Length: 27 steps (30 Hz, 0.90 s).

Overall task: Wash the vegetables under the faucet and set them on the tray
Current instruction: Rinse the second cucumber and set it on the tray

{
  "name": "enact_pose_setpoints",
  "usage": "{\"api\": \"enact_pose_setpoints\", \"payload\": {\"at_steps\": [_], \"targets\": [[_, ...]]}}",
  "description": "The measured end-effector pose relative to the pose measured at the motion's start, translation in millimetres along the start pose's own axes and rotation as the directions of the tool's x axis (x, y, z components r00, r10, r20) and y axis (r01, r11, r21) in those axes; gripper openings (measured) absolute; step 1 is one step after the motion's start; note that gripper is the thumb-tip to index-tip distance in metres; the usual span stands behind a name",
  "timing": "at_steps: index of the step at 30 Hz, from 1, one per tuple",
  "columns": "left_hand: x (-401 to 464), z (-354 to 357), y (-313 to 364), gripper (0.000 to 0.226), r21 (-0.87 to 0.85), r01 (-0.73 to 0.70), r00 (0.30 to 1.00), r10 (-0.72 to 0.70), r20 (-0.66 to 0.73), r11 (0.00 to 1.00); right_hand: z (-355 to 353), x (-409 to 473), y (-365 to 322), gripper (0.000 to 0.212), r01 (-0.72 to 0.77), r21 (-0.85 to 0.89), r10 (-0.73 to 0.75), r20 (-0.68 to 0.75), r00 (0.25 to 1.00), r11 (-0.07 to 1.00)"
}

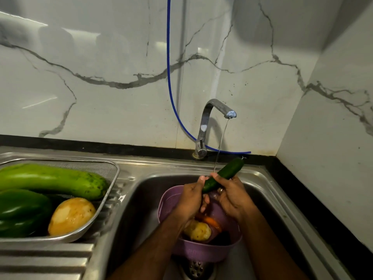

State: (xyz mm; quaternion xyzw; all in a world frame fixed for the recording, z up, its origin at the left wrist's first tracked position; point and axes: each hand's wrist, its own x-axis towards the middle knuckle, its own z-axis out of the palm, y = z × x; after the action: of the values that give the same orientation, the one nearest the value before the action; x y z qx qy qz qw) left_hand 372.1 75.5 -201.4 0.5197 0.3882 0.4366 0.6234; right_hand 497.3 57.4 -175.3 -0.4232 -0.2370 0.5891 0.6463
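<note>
A dark green cucumber [227, 172] is held tilted under the thin stream from the steel faucet [210, 122]. My left hand [189, 199] grips its lower end and my right hand [232, 196] holds its middle, both above a purple colander [193, 249] in the sink. The colander holds a potato [197, 231], a carrot [212, 221] and something dark, partly hidden by my arms. On the left drainboard a metal mesh tray [110, 168] holds a long pale green gourd [54, 179], a green bell pepper [22, 211] and a yellowish potato [71, 216].
The steel sink basin [262, 201] has a drain [195, 268] below the colander. A blue hose [170, 87] runs down the marble wall behind the faucet. A marble side wall closes the right side beyond the black counter edge [298, 199].
</note>
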Motion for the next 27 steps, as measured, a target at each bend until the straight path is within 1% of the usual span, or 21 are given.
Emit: {"api": "enact_pose_setpoints", "payload": {"at_steps": [1,3,6,9,10,12,15,19,21,22,23,24,26,27], "targets": [[0.4,-2.2,1.0,0.056,0.009,0.008,1.000,-0.008,-0.009,1.000,1.1,0.6,4.6,0.047,-0.021,-0.031,0.022,0.028,0.999,0.999],[2.6,-5.9,1.2,0.057,0.018,0.049,0.998,-0.049,-0.029,0.999,4.5,1.0,12.1,0.051,-0.019,-0.063,0.022,0.035,0.999,0.998],[2.6,-7.1,2.6,0.051,-0.035,0.101,0.995,-0.102,-0.021,0.994,11.0,3.0,19.8,0.052,0.038,-0.069,-0.040,-0.027,0.999,0.997],[5.5,-11.4,2.7,0.050,-0.105,0.162,0.987,-0.163,-0.006,0.981,19.5,6.7,27.3,0.058,0.050,-0.054,-0.054,-0.068,0.996,0.997],[6.9,-15.9,1.1,0.048,-0.123,0.189,0.982,-0.190,-0.001,0.974,22.6,7.4,30.0,0.057,0.039,-0.057,-0.043,-0.073,0.996,0.998],[8.3,-25.6,-1.8,0.043,-0.129,0.218,0.976,-0.214,0.042,0.967,28.6,8.5,31.9,0.047,0.012,-0.056,-0.018,-0.101,0.995,0.998],[5.4,-29.5,-4.1,0.030,-0.125,0.194,0.976,-0.178,0.128,0.973,32.8,11.2,23.9,0.035,-0.016,-0.075,0.006,-0.133,0.991,0.997],[7.7,-31.1,-10.2,0.018,-0.105,0.165,0.983,-0.154,0.103,0.981,33.7,13.6,22.1,0.025,-0.047,-0.134,0.026,-0.149,0.988,0.990],[8.7,-34.2,-12.7,0.012,-0.062,0.147,0.988,-0.144,0.063,0.987,36.2,12.2,24.3,0.018,-0.059,-0.174,0.032,-0.156,0.987,0.983],[8.1,-35.4,-13.2,0.008,-0.018,0.113,0.993,-0.113,0.034,0.993,37.7,12.9,25.6,0.017,-0.056,-0.177,0.027,-0.164,0.986,0.983],[6.8,-35.5,-12.3,0.006,0.065,0.051,0.999,-0.052,0.007,0.997,38.4,13.9,25.9,0.017,-0.045,-0.164,0.015,-0.176,0.984,0.985],[5.1,-36.2,-10.9,0.013,0.186,-0.026,0.999,0.030,-0.017,0.982,39.7,15.4,26.4,0.018,-0.032,-0.155,0.002,-0.190,0.982,0.987],[0.5,-35.4,-9.0,0.027,0.410,-0.151,0.985,0.172,-0.014,0.899,41.7,17.8,26.3,0.022,-0.020,-0.132,-0.009,-0.216,0.976,0.991],[-0.7,-34.3,-8.2,0.029,0.460,-0.180,0.976,0.216,-0.025,0.870,41.4,18.2,25.7,0.023,-0.020,-0.125,-0.008,-0.224,0.974,0.992]]}}
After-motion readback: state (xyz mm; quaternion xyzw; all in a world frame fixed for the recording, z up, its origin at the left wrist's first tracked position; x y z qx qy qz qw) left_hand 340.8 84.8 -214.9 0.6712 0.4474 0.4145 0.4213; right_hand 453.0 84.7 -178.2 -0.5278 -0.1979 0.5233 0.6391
